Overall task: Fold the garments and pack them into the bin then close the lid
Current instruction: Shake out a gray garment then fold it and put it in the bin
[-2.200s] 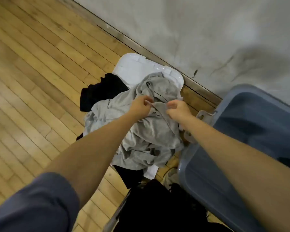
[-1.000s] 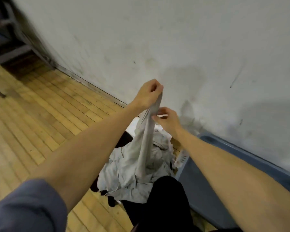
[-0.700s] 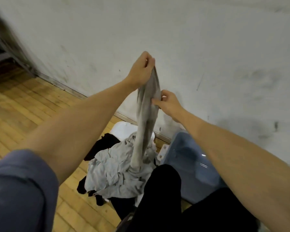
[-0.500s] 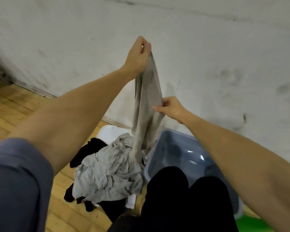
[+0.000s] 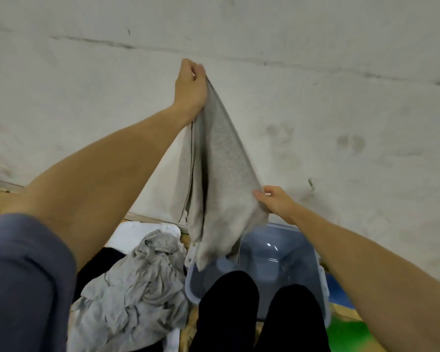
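Nearest the camera, a blue sleeve [image 5: 23,283] at the left and the person's dark-clad knees [image 5: 259,313] at the bottom centre; the person looks to be kneeling or sitting low, close to the work; just beyond the knees on the left lies the heap [image 5: 135,290] of crumpled grey clothes, with something black under its left edge and the white lid [image 5: 135,231] flat on the wooden floor [image 5: 0,199] behind it, off and out of the way so the opening is free; to the right of the heap, touching the knees, sits the blue bin [image 5: 277,252], and it looks empty, so the packing has hardly begun; a green patch [image 5: 348,331] shows by its right wall; now up into the air: the right hand [image 5: 277,200] pinches the right edge of a grey garment [image 5: 219,174], fingers closed on the cloth, low and just above the bin's far rim; the left hand [image 5: 191,87], the farthest thing short of the wall [image 5: 315,110], is raised high with its fingers clenched on the top corner; between the two grips the edge runs taut on a slant and the rest hangs limp, its tail dangling over the bin's left rim; held up like this, gravity drops the creases out and shows the shape, probably so the person can find the seams before folding; no fold is made yet.
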{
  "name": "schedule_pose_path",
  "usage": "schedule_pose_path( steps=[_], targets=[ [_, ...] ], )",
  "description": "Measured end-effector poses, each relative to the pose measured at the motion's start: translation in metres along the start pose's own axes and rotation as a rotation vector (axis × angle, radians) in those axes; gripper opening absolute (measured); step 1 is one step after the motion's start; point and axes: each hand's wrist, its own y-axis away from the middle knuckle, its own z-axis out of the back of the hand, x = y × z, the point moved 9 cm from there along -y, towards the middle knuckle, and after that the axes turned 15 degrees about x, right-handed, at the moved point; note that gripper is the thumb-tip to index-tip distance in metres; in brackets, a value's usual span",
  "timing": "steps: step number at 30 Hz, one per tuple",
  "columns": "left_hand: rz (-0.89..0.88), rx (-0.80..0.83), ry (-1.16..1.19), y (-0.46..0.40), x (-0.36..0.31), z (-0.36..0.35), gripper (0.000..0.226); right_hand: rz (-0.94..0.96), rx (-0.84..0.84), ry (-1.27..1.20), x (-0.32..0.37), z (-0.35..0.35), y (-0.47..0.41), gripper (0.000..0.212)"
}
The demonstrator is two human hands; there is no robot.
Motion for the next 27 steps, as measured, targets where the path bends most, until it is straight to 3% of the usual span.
schedule_pose_path(
  steps=[3,8,11,13,18,20,27],
  targets=[
    [0.055,0.058,-0.018,-0.003,0.005,-0.038,0.017,0.024,-0.167,-0.059,-0.004,0.027,0.015,0.034],
    [0.244,0.158,0.077,-0.01,0.045,-0.085,0.016,0.006,0.058,-0.228,0.015,0.054,0.034,0.028],
    [0.368,0.355,0.08,0.013,0.082,-0.129,0.024,0.058,0.022,-0.346,0.038,0.083,0.042,0.025],
    [0.445,0.414,0.103,0.045,0.115,-0.155,0.031,0.099,-0.05,-0.295,0.052,0.103,0.047,0.02],
    [0.723,0.499,0.259,0.153,0.205,-0.212,0.013,0.102,-0.184,0.008,0.068,0.125,0.06,0.029],
    [0.832,0.563,0.325,0.196,0.226,-0.238,0.017,0.114,-0.209,0.075,0.072,0.126,0.068,0.024],
    [0.972,0.679,0.343,0.265,0.25,-0.28,0.025,0.142,-0.251,0.041,0.083,0.129,0.097,0.021]
  ],
)
